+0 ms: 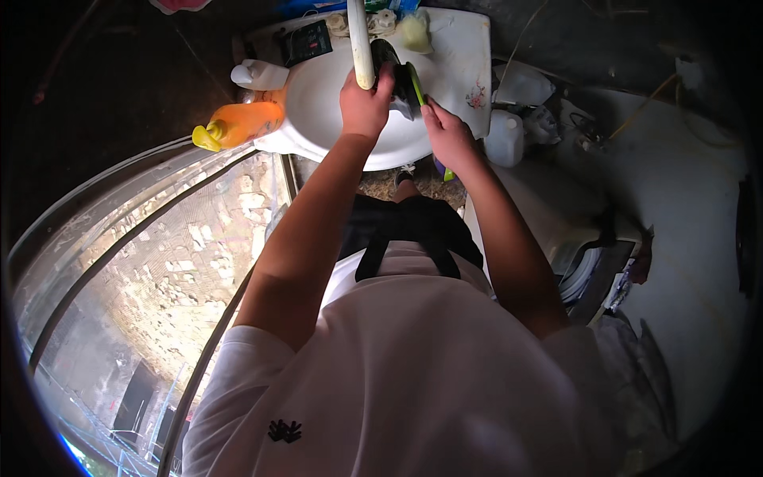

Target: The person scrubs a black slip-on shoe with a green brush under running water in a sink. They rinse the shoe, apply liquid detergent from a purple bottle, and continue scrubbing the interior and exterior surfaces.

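My left hand [365, 110] grips a dark object [385, 52], possibly a shoe, over the white washbasin [313, 134]. Its shape is partly hidden by the hand and a white spout pipe [360, 45], whose end overlaps my left hand. In my right hand [448, 131] is a brush [415, 82] with a green back. The brush head lies against the dark object's right side, its bristles hard to make out. A green and purple end [444, 170] shows below my right wrist, seemingly the brush's handle. Whether water runs from the spout cannot be seen.
An orange bottle [244, 124] with a yellow cap and a white bottle [259, 74] are at the basin's left. A black packet [307, 43] and a pale yellow lump [416, 33] rest on its back ledge. Plastic jugs [505, 137] stand right; a window [179, 262] is left.
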A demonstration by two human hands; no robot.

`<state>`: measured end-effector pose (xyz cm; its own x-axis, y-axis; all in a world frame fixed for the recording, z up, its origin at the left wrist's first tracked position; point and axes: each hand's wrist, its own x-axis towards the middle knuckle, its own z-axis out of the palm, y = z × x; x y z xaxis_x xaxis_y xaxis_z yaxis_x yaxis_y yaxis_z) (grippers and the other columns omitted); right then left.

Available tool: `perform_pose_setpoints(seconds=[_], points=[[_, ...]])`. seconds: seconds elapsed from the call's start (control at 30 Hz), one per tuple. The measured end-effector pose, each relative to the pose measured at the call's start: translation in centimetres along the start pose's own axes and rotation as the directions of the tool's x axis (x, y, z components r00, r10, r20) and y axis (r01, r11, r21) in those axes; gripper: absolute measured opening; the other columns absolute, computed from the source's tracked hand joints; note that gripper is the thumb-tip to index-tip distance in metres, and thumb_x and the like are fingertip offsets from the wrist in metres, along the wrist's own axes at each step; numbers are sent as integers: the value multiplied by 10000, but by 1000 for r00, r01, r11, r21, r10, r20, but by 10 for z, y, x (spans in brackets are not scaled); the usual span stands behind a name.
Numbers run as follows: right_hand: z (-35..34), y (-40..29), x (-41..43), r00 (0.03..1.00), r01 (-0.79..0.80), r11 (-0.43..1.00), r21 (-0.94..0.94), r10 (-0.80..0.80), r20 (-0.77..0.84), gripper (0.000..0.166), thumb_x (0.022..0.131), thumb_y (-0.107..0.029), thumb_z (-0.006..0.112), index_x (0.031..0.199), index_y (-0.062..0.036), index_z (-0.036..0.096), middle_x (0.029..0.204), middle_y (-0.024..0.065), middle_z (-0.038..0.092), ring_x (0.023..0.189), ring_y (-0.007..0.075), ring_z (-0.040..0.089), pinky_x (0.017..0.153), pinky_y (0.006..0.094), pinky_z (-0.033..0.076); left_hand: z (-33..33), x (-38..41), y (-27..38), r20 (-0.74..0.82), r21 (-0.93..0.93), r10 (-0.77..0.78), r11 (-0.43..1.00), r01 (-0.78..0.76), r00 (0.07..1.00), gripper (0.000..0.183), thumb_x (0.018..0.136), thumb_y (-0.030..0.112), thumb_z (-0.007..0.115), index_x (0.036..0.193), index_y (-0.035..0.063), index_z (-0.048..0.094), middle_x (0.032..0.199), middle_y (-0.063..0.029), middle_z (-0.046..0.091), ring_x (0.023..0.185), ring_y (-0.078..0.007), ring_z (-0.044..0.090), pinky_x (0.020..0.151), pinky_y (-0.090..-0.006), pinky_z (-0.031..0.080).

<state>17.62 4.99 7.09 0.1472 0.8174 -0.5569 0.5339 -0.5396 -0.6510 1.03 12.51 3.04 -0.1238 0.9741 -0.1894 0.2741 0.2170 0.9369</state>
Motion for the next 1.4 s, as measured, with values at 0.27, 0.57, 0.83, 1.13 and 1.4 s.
perform_pose_setpoints(seconds=[0.27, 0.57, 0.83, 1.13, 1.4], points=[[16, 54, 14, 994, 108, 984, -139, -109, -4, 463, 1123, -440, 510, 1443, -125, 624, 1051, 254, 756, 1041, 476, 715, 902, 543, 566, -1, 9, 0, -64, 279, 121, 955, -99, 991, 572, 970, 400, 781, 1382, 63, 570, 1226, -207, 707, 1093, -434, 698, 931, -501, 552], [-28, 62, 37, 988, -156, 988, 20, 155, 20, 515, 1121, -532, 485, 1321, -85, 644, 886, 163, 748, 853, 346, 741, 816, 456, 560, -55, -14, -17, 221, -39, 70, 997, -63, 973, 433, 1015, 222, 776, 1392, 52, 649, 1256, -166, 707, 1122, -306, 691, 996, -382, 533], [-2, 40, 56, 993, 45, 957, -287, -11, 121, 413, 1119, -429, 515, 1153, -65, 708, 1014, 232, 758, 978, 439, 726, 871, 535, 557, -102, -13, -18, 410, -210, 56, 977, 34, 910, 335, 943, -31, 707, 1268, 50, 725, 1298, -102, 637, 1270, -264, 596, 1124, -347, 442], [49, 51, 37, 981, 120, 836, -535, -17, 194, 434, 1130, -381, 478, 1304, -34, 672, 1059, 245, 768, 989, 472, 735, 891, 578, 576, -109, -20, -79, 124, -281, -236, 923, 262, 964, 199, 993, 52, 609, 1154, 33, 725, 1335, -136, 640, 1401, -291, 524, 1188, -380, 382], [75, 50, 14, 979, 153, 748, -646, -25, 203, 463, 1133, -374, 479, 1402, -27, 629, 950, 206, 785, 908, 412, 776, 792, 531, 613, -123, -37, -132, 5, 419, 40, 907, -38, 999, 214, 1027, 154, 644, 1183, 28, 718, 1184, -214, 711, 1117, -398, 686, 999, -453, 538]])
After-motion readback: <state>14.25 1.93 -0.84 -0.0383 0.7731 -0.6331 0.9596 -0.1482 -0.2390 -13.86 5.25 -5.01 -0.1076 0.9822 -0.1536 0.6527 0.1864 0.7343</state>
